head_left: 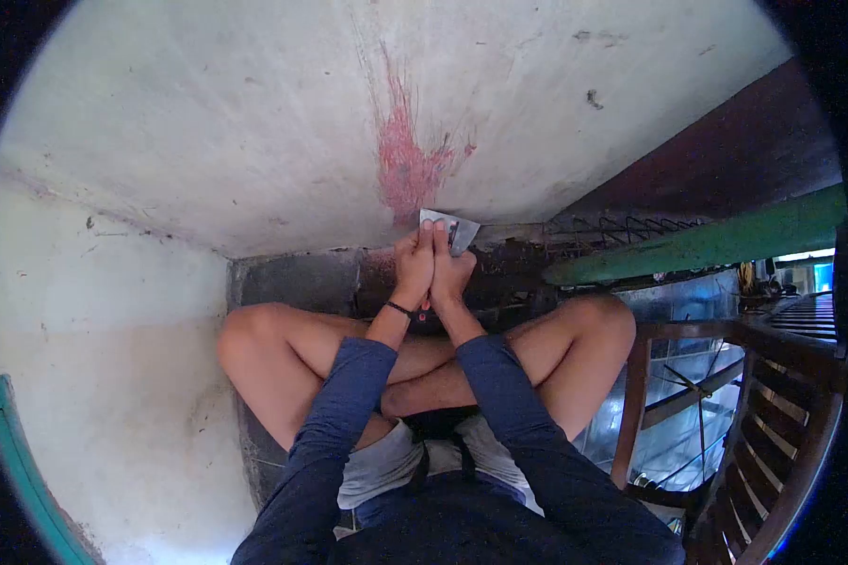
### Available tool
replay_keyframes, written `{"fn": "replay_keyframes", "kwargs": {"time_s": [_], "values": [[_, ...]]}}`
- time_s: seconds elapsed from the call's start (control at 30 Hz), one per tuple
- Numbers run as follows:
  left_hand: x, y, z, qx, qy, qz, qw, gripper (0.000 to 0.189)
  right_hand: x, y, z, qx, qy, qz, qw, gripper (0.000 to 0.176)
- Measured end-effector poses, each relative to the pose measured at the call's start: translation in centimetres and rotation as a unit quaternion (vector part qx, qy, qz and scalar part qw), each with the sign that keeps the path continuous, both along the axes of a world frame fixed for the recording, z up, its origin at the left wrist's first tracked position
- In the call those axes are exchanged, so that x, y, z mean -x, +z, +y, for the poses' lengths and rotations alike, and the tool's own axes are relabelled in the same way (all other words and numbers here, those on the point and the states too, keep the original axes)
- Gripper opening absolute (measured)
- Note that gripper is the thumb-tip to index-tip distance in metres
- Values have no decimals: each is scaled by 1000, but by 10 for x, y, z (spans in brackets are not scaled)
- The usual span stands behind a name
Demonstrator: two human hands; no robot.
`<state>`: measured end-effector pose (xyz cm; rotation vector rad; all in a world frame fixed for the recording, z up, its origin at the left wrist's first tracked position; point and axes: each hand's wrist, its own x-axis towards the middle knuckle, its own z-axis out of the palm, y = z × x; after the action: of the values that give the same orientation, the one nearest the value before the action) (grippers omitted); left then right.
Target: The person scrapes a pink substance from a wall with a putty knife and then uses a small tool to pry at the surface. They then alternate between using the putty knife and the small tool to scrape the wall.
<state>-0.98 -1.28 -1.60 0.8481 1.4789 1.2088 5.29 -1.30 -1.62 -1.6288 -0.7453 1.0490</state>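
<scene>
While the person sits cross-legged on the floor, both hands are up front, pressed palm to palm. Left hand (415,264) and right hand (452,275) are closed tight around a scraper (450,232), fingers narrow & stacked side by side, w/ the handle hidden between them. Only the pale metal blade shows, above the fingertips. Its top edge touches the wall (207,122) right at the bottom of a red stain (403,165). Blade sits tilted, right corner lower than the left. A dark wristband (399,307) rings the left wrist.

Room to move is tight. Knees spread wide either side of the forearms: left knee (245,339) near the side wall (94,358), right knee (594,325) just beside a wooden railing (636,395). Below the blade a dark strip (301,281) runs along the foot of the wall, approx. level w/ the wrists. To the right, a green beam (725,240) slants up & away from the hands, w/ a bit of wire mesh (622,226) just above its near end. Wall face above & left of the stain is bare plaster, so the open space lies up there; the right side is crowded by beam & railing. Bottom left, a teal edge (9,461) curves along the side wall, well apart from the hands.
</scene>
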Motion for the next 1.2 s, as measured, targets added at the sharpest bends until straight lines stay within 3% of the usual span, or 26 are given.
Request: {"fn": "replay_keyframes", "kwargs": {"time_s": [0.07,0.17,0.27,0.37,0.57,0.6,0.7,0.8,0.9,0.97,1.0,1.03,1.1,1.13,1.2], "values": [[-3,-23,6,-36,12,7,999,50,-1,-13,5,8,-18,-22,1000,57],[-5,-6,5,-41,25,52,998,49,-2,-24,9,-32,-21,2,999,59],[-6,-7,7,-112,36,27,993,48,-4,-7,10,-9,0,17,1000,55],[-1,25,20,-167,14,6,986,47,0,18,21,-142,19,41,989,53],[-4,-22,4,-90,33,7,995,47,2,-13,5,-47,-4,-8,999,49],[-7,-24,8,-98,58,35,993,47,1,-16,7,-75,-16,-16,997,50],[-2,24,14,-145,16,-8,989,50,-2,16,16,-99,20,18,995,53],[2,-5,7,-67,-7,68,995,49,-3,-10,11,-39,11,2,999,52],[-1,-3,-1,-65,10,58,996,49,-3,3,-1,26,10,-20,999,51],[-2,5,10,-202,32,63,977,47,6,2,7,-109,-34,-31,993,55],[2,20,18,-195,14,67,978,47,8,5,20,-175,-36,-40,983,57],[6,29,14,-173,-4,71,982,47,7,1,18,-93,-17,-76,993,53],[4,17,9,-104,-2,82,991,46,4,-2,10,-50,-2,-63,997,48],[-5,7,5,-93,0,50,994,46,0,0,6,-93,-4,-15,996,46],[-7,-4,7,-69,13,-11,997,46,-4,7,9,-41,-3,-51,998,45]]}}
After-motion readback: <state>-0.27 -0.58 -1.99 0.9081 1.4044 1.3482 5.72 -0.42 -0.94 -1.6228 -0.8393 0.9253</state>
